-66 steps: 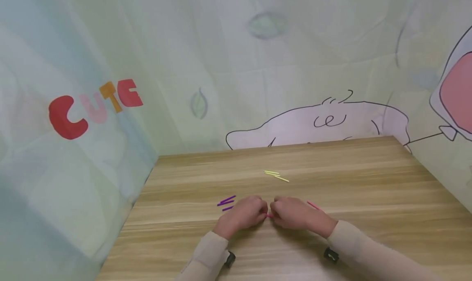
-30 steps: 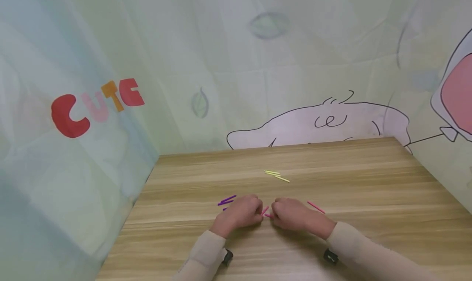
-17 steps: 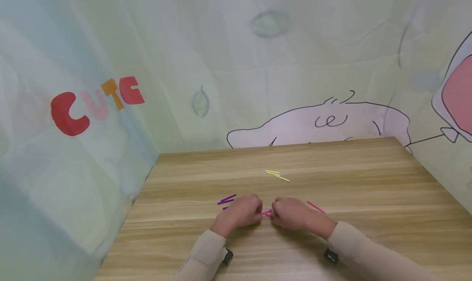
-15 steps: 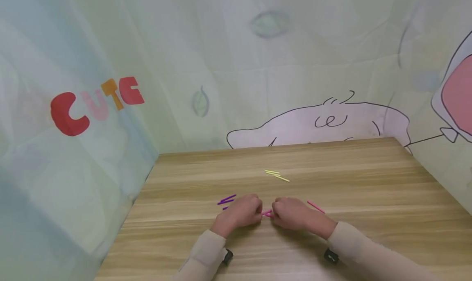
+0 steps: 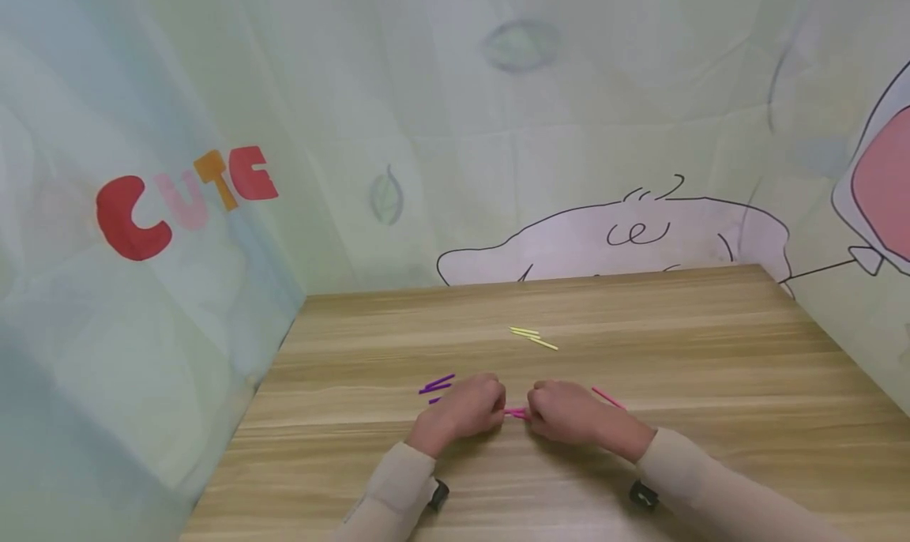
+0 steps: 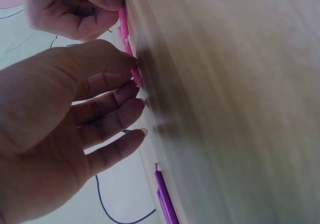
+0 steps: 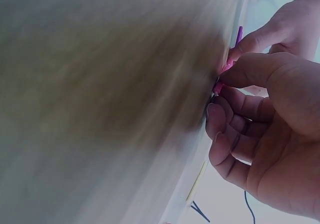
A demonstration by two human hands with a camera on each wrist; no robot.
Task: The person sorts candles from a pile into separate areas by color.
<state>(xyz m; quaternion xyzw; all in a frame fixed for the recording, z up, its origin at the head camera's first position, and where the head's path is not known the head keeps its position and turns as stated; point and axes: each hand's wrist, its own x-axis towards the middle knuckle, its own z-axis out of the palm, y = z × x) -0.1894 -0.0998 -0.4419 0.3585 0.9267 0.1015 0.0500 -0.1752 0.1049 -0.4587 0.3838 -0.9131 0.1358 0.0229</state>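
Note:
My left hand [image 5: 465, 406] pinches a thin pink candle [image 6: 136, 75] between thumb and index finger, its other fingers loosely bent. Close on the right, my right hand [image 5: 569, 412] pinches a second pink candle [image 6: 123, 21] just above the tabletop. The two candles bridge the narrow gap between the hands, lying almost level and overlapping side by side; the hands cover their outer ends. Another pink candle [image 5: 608, 397] lies on the table beyond the right wrist. Left of the left hand are several purple candles [image 5: 440, 382], one partly hidden by that hand.
Several yellow candles [image 5: 543, 343] lie farther back on the wood-grain table [image 5: 355, 439]. A printed cloth backdrop [image 5: 455, 131] stands behind the table and along its sides. A small black device [image 5: 643, 494] is on the right wrist, and a similar one on the left.
The left hand's pink candle came into view, first slanting upward, then lowered against the right hand's candle. The right hand has shifted slightly right. The loose candles stay put.

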